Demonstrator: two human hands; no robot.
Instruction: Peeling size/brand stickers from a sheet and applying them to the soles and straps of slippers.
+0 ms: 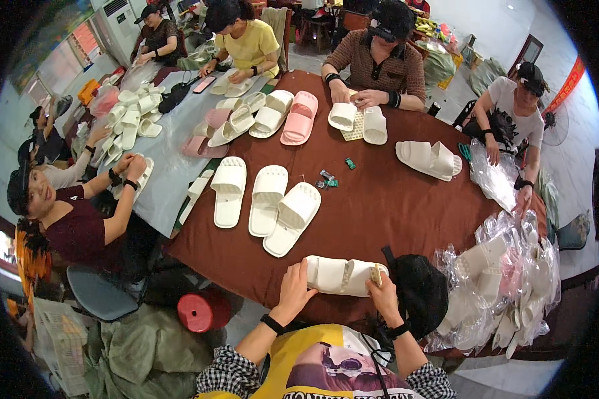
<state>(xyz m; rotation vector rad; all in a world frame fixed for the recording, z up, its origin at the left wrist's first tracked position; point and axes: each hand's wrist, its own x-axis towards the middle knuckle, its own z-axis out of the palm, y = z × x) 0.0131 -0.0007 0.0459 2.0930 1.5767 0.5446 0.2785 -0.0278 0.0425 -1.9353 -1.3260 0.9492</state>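
The pair of cream slippers (pixel 341 275) lay stacked sole to sole at the near edge of the round brown table (pixel 386 199), just in front of the person, and they looked light and springy, likely a soft foam that would bend under a squeeze rather than crack. Their matte surface probably gave a sure grip, and the sensible hold seemed to be at the two ends, where the hands already were. The left hand (pixel 295 287) had its fingers curled over the left end of the pair, and the right hand (pixel 383 290) pinched the right end, where a small tan tag (pixel 377 273) showed at the fingertips. The slippers were plain off-white, with a broad strap and rounded toes. A black mesh bag (pixel 419 290) sat just right of them, bagged slippers (pixel 506 279) were heaped farther right, and three loose white slippers (pixel 265 199) lay beyond, toward the table's middle.
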